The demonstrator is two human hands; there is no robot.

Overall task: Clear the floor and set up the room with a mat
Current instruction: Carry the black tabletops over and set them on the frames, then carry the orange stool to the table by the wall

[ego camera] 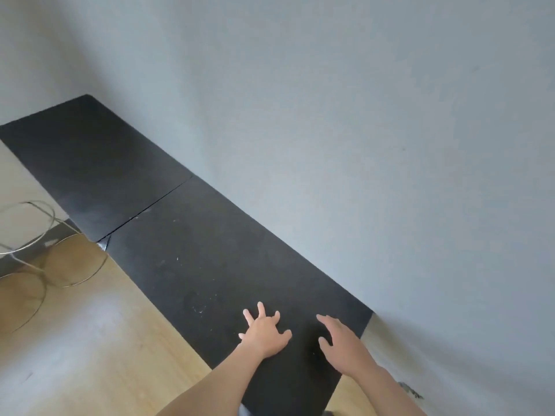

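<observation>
The left hand (264,333) is pressing flat, fingers spread, on the near end of a flat black rectangular foam mat (210,265). Just beside it, the right hand (342,345) is lying open with fingers together on the same mat, gripping nothing. Beyond the hands, this mat is running along the grey wall (360,115) to a seam, where a second black foam mat (90,163) is adjoining. Left of the hands, a thin coiled wire (45,259) is lying on the light wooden floor (105,340).
</observation>
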